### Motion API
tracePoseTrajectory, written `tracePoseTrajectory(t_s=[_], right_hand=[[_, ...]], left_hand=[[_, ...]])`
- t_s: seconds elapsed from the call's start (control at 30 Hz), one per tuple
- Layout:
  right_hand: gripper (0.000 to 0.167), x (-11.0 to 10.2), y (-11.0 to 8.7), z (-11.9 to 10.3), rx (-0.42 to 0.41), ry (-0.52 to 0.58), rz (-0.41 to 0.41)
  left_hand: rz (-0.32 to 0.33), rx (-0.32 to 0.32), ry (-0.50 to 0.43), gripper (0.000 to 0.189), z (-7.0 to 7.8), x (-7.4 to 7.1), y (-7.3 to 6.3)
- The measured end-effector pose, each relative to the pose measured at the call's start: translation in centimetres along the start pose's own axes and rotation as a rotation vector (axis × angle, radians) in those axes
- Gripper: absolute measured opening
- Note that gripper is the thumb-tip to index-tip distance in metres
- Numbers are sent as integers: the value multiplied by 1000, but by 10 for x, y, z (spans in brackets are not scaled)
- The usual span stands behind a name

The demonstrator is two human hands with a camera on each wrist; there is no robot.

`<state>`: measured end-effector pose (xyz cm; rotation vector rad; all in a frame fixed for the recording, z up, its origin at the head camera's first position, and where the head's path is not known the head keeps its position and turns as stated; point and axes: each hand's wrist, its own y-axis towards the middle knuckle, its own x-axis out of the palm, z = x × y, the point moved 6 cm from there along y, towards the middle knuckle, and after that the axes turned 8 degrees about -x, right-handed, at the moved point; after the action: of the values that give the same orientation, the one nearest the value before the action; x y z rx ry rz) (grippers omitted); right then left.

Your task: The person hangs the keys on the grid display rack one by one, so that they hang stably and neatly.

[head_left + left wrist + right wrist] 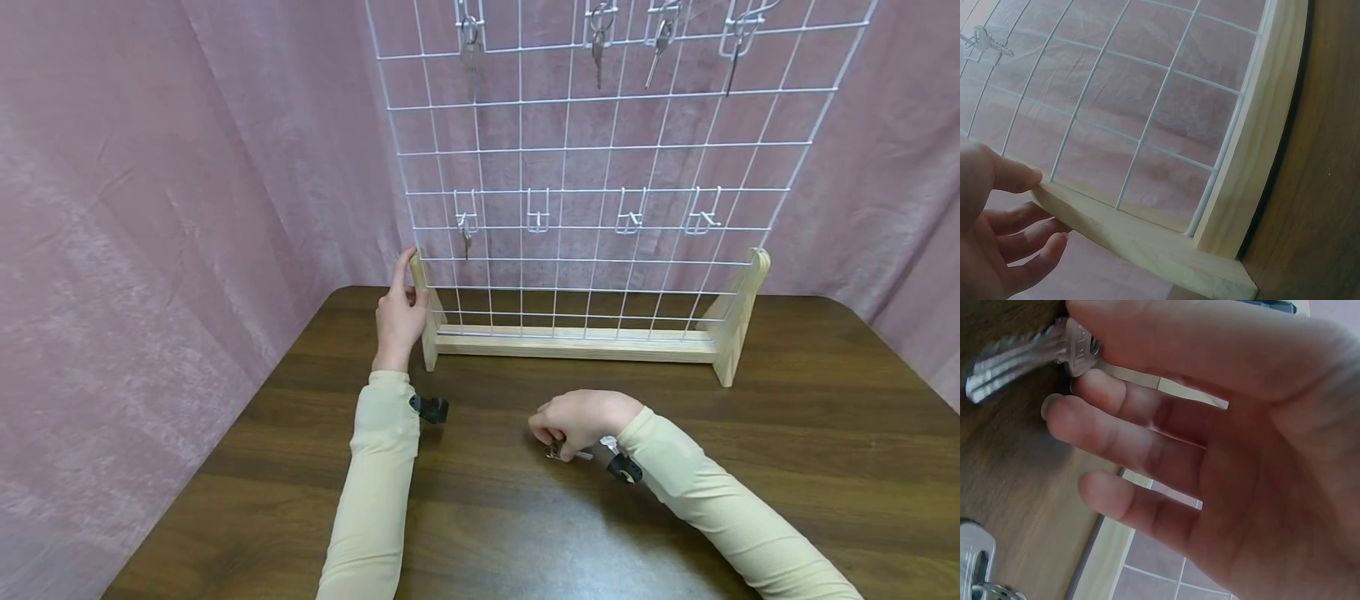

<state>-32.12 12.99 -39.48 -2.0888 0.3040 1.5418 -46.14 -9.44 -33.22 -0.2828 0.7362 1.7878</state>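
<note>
My left hand [400, 321] grips the left wooden side piece [420, 317] of a white wire grid rack [567, 193]. In the left wrist view its thumb lies at the wood's edge, the other fingers loosely curled on the outer side. Low over the table, my right hand [583, 417] pinches a silver key [1016, 359] by its head, between thumb and fingertips. The blade sticks out beyond them, close over the wood. Near the right wrist lies another key [609, 442]; its head and ring show at the lower left corner of the right wrist view.
Several keys hang from hooks along the grid's upper row, such as one key [597, 58]. On the lower row, a small key [467, 242] hangs at the left, beside bare hooks [630, 221]. The rack stands on a brown wooden table [487, 517] before a pink curtain [150, 167].
</note>
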Motion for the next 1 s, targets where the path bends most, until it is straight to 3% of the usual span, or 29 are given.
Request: tracePoseTrajectory(t_s=[0.57, 1.0], right_hand=[[25, 2, 1, -1, 16, -3, -7], [26, 3, 1, 0, 34, 49, -11]], left_hand=[[21, 28, -1, 65, 0, 1, -1], [18, 15, -12, 64, 0, 1, 0]])
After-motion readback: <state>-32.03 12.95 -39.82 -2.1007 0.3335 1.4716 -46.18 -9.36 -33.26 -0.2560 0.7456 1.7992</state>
